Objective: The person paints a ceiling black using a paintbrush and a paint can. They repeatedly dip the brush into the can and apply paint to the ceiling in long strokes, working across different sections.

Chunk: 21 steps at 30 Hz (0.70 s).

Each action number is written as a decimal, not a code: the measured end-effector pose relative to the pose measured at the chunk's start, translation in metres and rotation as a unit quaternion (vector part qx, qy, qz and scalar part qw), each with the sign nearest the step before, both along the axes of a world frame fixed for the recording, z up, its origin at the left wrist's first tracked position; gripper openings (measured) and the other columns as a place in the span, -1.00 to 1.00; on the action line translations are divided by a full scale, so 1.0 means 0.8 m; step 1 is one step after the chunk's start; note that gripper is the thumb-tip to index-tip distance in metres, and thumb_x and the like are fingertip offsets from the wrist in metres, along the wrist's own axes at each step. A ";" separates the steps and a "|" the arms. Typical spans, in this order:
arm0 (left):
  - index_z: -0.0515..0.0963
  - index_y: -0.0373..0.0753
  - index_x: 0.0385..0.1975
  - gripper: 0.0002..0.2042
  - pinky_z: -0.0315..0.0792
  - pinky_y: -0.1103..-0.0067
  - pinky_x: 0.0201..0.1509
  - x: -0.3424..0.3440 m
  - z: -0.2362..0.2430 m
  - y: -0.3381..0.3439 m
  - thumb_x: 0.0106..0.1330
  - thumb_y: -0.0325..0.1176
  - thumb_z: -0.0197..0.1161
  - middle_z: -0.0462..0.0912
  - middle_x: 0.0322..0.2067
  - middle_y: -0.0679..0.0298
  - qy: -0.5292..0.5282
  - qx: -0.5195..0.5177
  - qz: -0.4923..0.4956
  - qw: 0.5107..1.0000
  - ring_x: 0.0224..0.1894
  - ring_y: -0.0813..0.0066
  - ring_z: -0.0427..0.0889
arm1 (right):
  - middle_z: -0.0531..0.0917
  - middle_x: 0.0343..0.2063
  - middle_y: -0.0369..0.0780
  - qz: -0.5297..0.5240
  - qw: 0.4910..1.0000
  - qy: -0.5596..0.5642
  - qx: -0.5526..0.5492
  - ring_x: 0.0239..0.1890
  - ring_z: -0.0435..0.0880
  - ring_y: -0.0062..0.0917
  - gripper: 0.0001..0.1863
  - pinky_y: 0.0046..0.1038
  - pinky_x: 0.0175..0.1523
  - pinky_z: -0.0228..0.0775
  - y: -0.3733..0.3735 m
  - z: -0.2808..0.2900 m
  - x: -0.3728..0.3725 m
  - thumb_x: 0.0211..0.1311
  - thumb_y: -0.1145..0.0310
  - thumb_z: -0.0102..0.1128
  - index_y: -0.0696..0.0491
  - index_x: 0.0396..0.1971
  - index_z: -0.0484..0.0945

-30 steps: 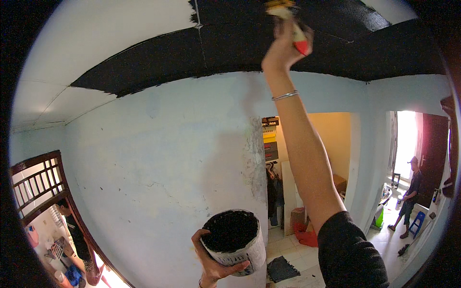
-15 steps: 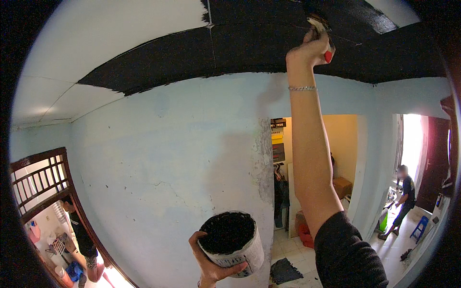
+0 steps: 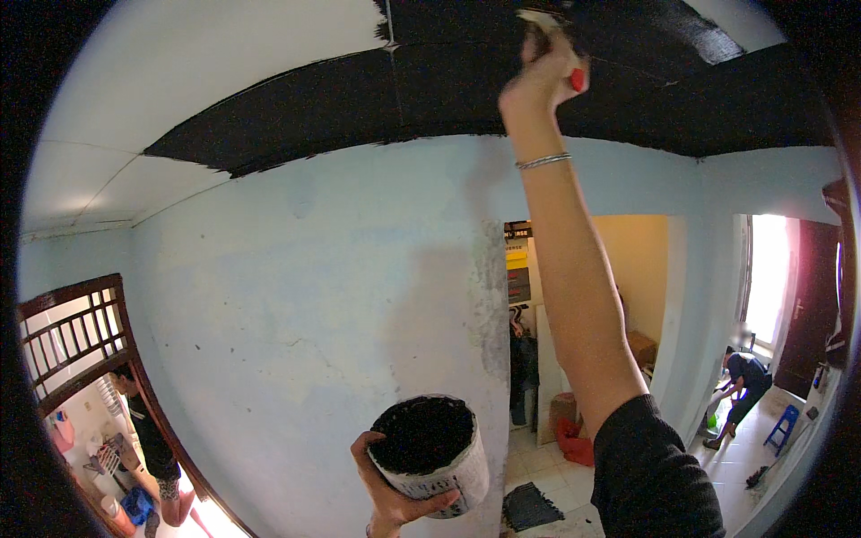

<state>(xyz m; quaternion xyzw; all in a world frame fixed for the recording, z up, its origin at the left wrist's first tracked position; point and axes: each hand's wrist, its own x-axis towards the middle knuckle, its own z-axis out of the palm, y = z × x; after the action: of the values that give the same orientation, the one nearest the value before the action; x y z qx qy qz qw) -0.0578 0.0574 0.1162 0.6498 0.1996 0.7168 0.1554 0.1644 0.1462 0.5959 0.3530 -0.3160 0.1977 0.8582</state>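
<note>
My right hand point(image 3: 547, 72) is raised to the ceiling, its fingers closed round the handle of a paintbrush point(image 3: 541, 18) with a red handle end. Its bristles are blurred and partly lost against the black paint. Around it spreads a black-painted stretch of ceiling point(image 3: 448, 85), bordering on white panels point(image 3: 242, 63). Low in the middle, my left hand point(image 3: 395, 502) grips a white paint bucket point(image 3: 466, 489) from the side, thumb along its front and fingertips at the rim. The bucket tilts a little and holds black paint point(image 3: 423, 437).
A pale blue wall point(image 3: 296, 269) stands ahead. One person point(image 3: 152, 430) is at the left doorway; another point(image 3: 749, 381) bends over at the right near a blue stool point(image 3: 783, 428). A dark mat point(image 3: 531, 507) and a red bag point(image 3: 574, 441) lie on the floor.
My right hand with the paintbrush has swept left and slightly up along the ceiling. The bucket in my left hand has barely moved. The person at the right has bent down.
</note>
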 end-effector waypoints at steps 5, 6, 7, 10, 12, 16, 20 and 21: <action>0.00 -0.18 0.36 0.32 0.33 0.20 0.40 -0.004 -0.006 -0.002 -0.46 -0.13 0.85 0.34 0.21 0.08 -0.003 -0.007 0.015 1.000 0.27 0.14 0.43 | 0.66 -0.19 -0.14 -0.100 0.993 0.040 0.047 -0.14 0.68 -0.41 -0.90 -0.41 0.02 0.63 0.003 -0.017 0.009 0.33 0.51 0.14 0.18 -0.21 0.54; -0.01 -0.18 0.37 0.32 0.33 0.20 0.40 -0.005 -0.007 -0.001 -0.46 -0.13 0.85 0.34 0.21 0.08 -0.004 -0.002 0.009 1.000 0.27 0.14 0.43 | 0.68 -0.24 -0.14 -0.131 0.985 0.105 0.041 -0.17 0.66 -0.42 -0.82 -0.40 0.04 0.59 0.003 -0.018 0.017 0.38 0.45 0.05 0.22 -0.31 0.61; -0.01 -0.18 0.37 0.32 0.33 0.20 0.40 -0.007 -0.008 0.000 -0.45 -0.13 0.85 0.34 0.21 0.08 -0.002 -0.001 0.019 1.000 0.27 0.14 0.42 | 0.71 -0.28 -0.16 -0.048 0.985 0.153 0.060 -0.17 0.66 -0.46 -0.74 -0.44 0.01 0.55 0.001 -0.014 0.021 0.37 0.44 0.06 0.20 -0.45 0.67; -0.01 -0.17 0.37 0.32 0.33 0.19 0.41 -0.014 -0.009 0.001 -0.45 -0.13 0.85 0.33 0.22 0.07 0.014 0.008 0.035 0.999 0.28 0.13 0.42 | 0.66 -0.15 -0.11 -0.073 0.996 0.036 0.044 -0.12 0.67 -0.40 -0.79 -0.43 0.04 0.60 -0.001 -0.004 0.020 0.41 0.43 0.05 0.26 -0.21 0.60; -0.01 -0.18 0.36 0.32 0.33 0.19 0.41 -0.014 -0.009 0.001 -0.45 -0.13 0.85 0.33 0.22 0.07 0.023 0.013 0.052 0.998 0.29 0.13 0.42 | 0.63 -0.12 -0.03 -0.024 0.998 0.000 0.058 -0.09 0.68 -0.32 -0.77 -0.39 0.04 0.66 0.000 -0.001 0.013 0.40 0.45 0.06 0.32 -0.14 0.53; 0.00 -0.17 0.35 0.31 0.34 0.19 0.40 -0.008 -0.007 -0.003 -0.45 -0.13 0.85 0.34 0.22 0.07 -0.011 0.003 0.014 1.000 0.28 0.13 0.42 | 0.69 -0.25 -0.12 -0.042 0.996 0.069 0.032 -0.14 0.68 -0.39 -0.75 -0.39 -0.04 0.64 0.004 -0.010 0.017 0.35 0.37 0.04 0.23 -0.34 0.63; 0.01 -0.18 0.35 0.29 0.35 0.19 0.39 -0.008 -0.002 -0.005 -0.43 -0.14 0.85 0.35 0.21 0.07 0.003 0.000 0.015 1.000 0.27 0.12 0.43 | 0.62 -0.13 0.00 -0.038 0.998 0.026 0.035 -0.10 0.70 -0.31 -0.79 -0.36 0.04 0.71 0.014 -0.013 0.040 0.40 0.45 0.02 0.32 -0.18 0.51; 0.01 -0.18 0.35 0.29 0.35 0.19 0.39 -0.009 0.000 -0.005 -0.43 -0.14 0.85 0.35 0.20 0.07 0.006 0.003 0.007 1.000 0.27 0.11 0.43 | 0.63 -0.13 -0.01 -0.029 0.999 0.003 0.030 -0.10 0.71 -0.30 -0.79 -0.37 0.04 0.72 0.018 -0.012 0.041 0.40 0.45 0.02 0.31 -0.18 0.51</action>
<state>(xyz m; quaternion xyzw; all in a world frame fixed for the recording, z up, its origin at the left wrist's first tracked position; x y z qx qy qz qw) -0.0646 0.0535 0.1160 0.6534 0.2025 0.7145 0.1472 0.1975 0.1606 0.5863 0.3696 -0.3292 0.1617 0.8537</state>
